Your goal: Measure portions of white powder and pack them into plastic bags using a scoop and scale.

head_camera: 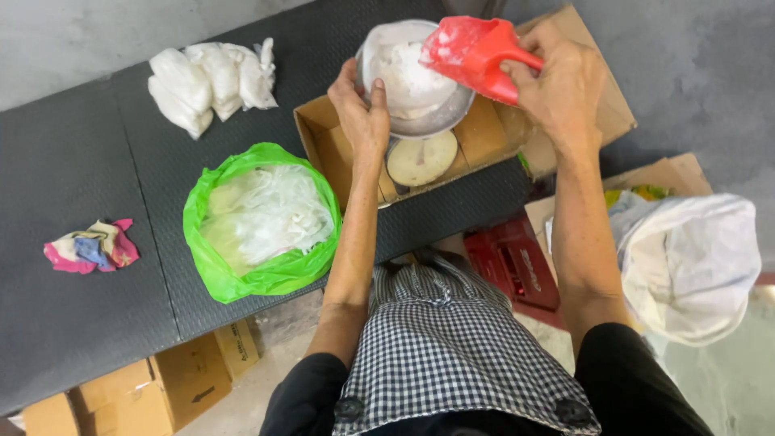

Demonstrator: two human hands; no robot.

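Black short sleeves, checked black-and-white apron (two black buttons), bare forearms.

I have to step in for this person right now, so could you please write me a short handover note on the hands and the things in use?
Left hand: grips the near rim of the metal bowl, which sits on a scale in the cardboard box.
Right hand: holds the red scoop, tilted over the bowl.
Done: white powder lies in a clear bag lining the bowl; filled white bags lie at the far side of the dark mat.
Left: the bowl's bag is open; the green bag of clear bags stands open nearby.
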